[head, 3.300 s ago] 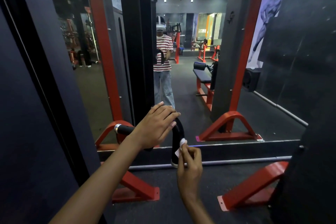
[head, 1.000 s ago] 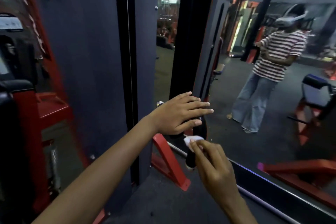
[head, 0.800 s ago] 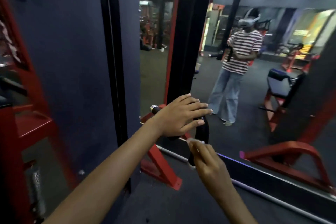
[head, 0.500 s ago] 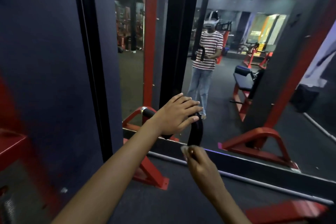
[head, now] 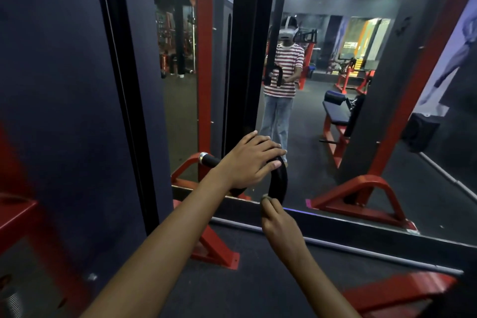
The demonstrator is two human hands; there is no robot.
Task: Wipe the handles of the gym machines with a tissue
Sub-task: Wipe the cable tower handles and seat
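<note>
The left hand (head: 251, 161) lies over the top of a black curved handle (head: 278, 183), fingers nearly straight and laid across the bend, thumb along the near side; its grip is released, resting on the bar and not wrapped round it. The handle has a chrome end cap (head: 202, 156) at its left end and bends downward on the right. The right hand (head: 280, 222) is just below, at the handle's lower end, its grip clenched in a pinch on a small tissue (head: 265, 197), of which only a pale scrap shows between thumb and fingertips; the tissue touches the lower end of the handle.

Behind the handle stands a wall mirror (head: 322, 157), which reflects a person in a red and white striped shirt (head: 285, 70) and jeans wearing a white headset. A black upright post (head: 249, 46) and a red frame upright (head: 205, 59) rise behind the hands, and a dark panel with a tall slot (head: 64, 98) fills the left. A red base foot (head: 361, 196) and a padded bench (head: 335, 113) show in the mirror. A small yellow sign (head: 350, 45) appears in the reflection, but its writing is too small to read.
</note>
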